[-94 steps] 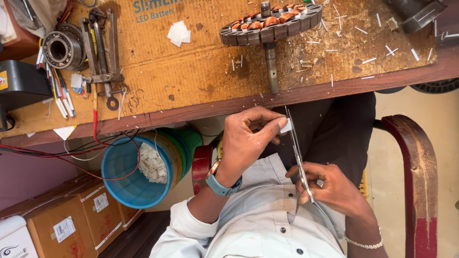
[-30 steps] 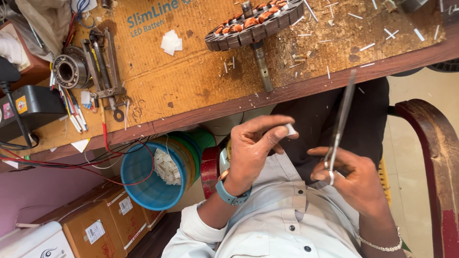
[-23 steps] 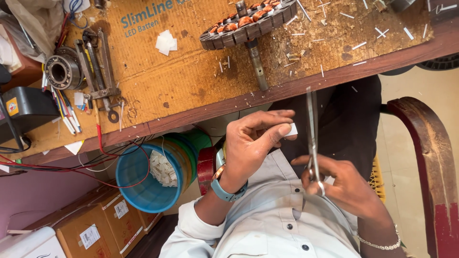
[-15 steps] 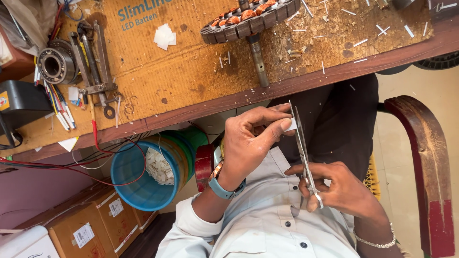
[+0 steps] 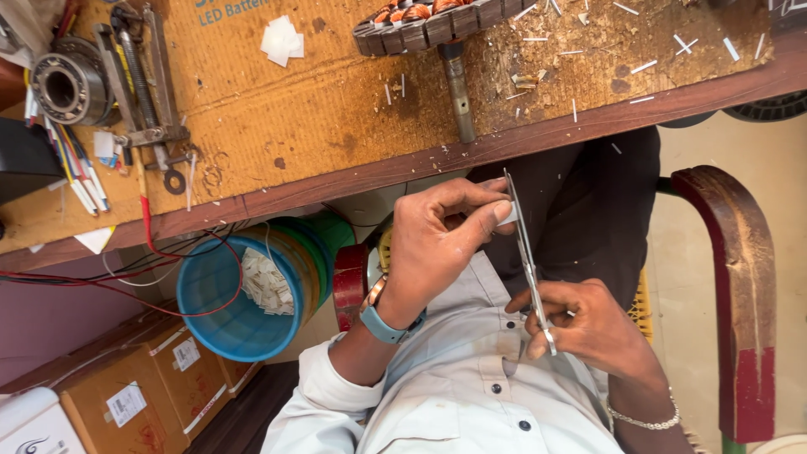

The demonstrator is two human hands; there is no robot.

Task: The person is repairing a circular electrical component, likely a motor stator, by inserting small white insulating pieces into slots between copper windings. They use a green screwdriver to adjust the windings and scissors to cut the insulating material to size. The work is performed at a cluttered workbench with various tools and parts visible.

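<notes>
Wooden table (image 5: pixel 336 126) fills the upper view, strewn with white slips and a wound motor stator (image 5: pixel 420 25) at its far part; a blue bucket (image 5: pixel 227 303) sits below its edge. Over the lap, the right hand (image 5: pixel 588 328) grips long scissors (image 5: pixel 525 252), blades running lengthwise up toward the table. The left hand (image 5: pixel 437 244) pinches a small white paper piece (image 5: pixel 507 214) right against the blades.

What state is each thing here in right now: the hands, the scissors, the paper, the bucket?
Left hand: pinching a small white paper piece.
Right hand: gripping the scissors by the handles.
Scissors: blades nearly closed, at the paper.
Blue bucket: open, holding white scraps.
Wound stator: lying on the bench.
</notes>
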